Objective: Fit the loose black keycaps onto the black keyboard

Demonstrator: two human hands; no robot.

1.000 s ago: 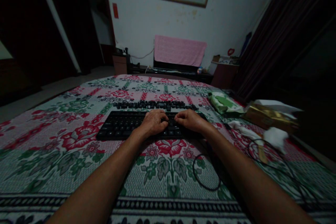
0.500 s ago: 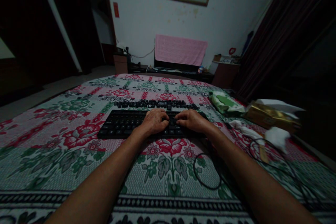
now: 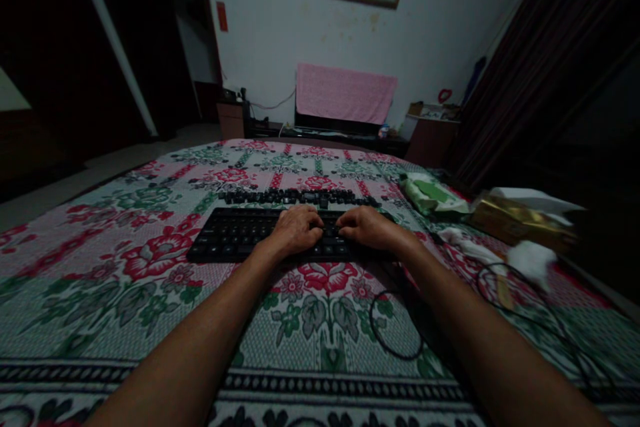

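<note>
A black keyboard [image 3: 225, 235] lies flat on the flowered bedspread in front of me. My left hand [image 3: 299, 229] rests on the middle of it, fingers bent and the thumb side toward the keys, holding the keyboard. To the right, my right hand [image 3: 367, 227] is over the keys, thumb and forefinger brought together in a pinch. Whatever lies between those fingertips is too small and dark to make out. Just behind the keyboard stretches an uneven row of loose black keycaps [image 3: 305, 197].
A black cable [image 3: 395, 355] loops on the bedspread [image 3: 165, 307] near my right forearm. Farther right are a green-and-white wipes pack [image 3: 433, 195], a gold box [image 3: 520, 219] and crumpled white tissue [image 3: 531, 262]. A pink cloth [image 3: 345, 95] hangs beyond the bed.
My right thumb and forefinger have drawn closer together over the keys. The left hand stays in place on the keyboard. The view has shifted very slightly.
</note>
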